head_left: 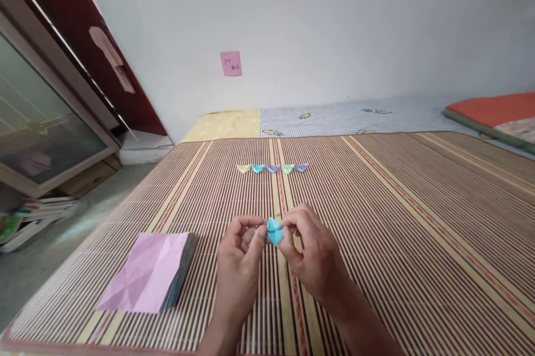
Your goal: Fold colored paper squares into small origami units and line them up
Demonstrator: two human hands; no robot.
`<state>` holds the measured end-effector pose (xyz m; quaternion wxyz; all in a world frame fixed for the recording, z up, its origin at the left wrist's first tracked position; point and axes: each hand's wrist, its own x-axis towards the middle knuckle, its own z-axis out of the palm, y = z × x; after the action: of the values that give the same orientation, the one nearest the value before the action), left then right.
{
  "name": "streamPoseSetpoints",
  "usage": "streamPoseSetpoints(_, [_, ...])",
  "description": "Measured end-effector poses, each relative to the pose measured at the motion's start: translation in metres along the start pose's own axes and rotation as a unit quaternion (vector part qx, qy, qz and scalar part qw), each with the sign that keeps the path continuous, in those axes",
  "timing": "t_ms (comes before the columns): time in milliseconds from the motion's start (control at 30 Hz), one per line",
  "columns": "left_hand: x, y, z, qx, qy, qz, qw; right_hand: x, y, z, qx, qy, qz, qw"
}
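Between my two hands is a small turquoise folded paper boat (275, 232), held above the striped bamboo mat (359, 267). My left hand (242, 255) pinches its left corner between thumb and forefinger. On the opposite side, the thumb and fingers of my right hand (311, 253) are closed on its right corner. Parts of both ends are covered by the fingertips. Beyond my hands, a row of several small folded paper boats (273, 169) in yellow, blue, purple and green lies across the mat.
A thick stack of square paper (146, 272) with a creased pink sheet on top lies left of my hands. Yellow and checked bedding (317, 120) borders the wall. An orange-and-green folded cloth (497, 113) sits at far right. A pink note (231, 63) sticks to the wall.
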<state>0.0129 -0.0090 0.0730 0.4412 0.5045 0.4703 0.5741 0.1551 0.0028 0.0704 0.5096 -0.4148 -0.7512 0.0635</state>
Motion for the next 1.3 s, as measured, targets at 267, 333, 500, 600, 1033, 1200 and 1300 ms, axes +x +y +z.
streamPoseSetpoints(267, [0.008, -0.010, -0.007, -0.143, -0.038, -0.057, 0.987, 0.001, 0.006, 0.000, 0.081, 0.040, 0.067, 0.994])
streamPoseSetpoints(333, [0.009, -0.010, -0.008, -0.134, -0.048, -0.057, 0.988, 0.001, 0.006, 0.001, 0.086, 0.030, 0.065, 0.994])
streamPoseSetpoints(500, [0.006, -0.007, -0.006, -0.005, 0.009, -0.015, 1.000, 0.002, 0.002, -0.001, 0.085, -0.021, 0.019, 0.996])
streamPoseSetpoints(600, [0.004, -0.007, -0.004, 0.075, 0.032, 0.003, 0.997, 0.002, -0.003, -0.001, 0.049, -0.049, -0.002, 0.998])
streamPoseSetpoints(1033, [0.003, -0.008, -0.004, 0.128, 0.049, 0.034, 0.990, 0.000, 0.007, 0.009, -0.028, -0.005, -0.014, 0.999])
streamPoseSetpoints(1200, [0.003, -0.007, 0.000, 0.079, 0.037, 0.006, 0.996, -0.002, 0.002, 0.008, -0.066, -0.065, -0.037, 0.995])
streamPoseSetpoints(1300, [0.005, -0.008, 0.002, 0.002, 0.033, -0.014, 0.999, -0.002, 0.001, 0.007, -0.119, -0.070, -0.025, 0.990])
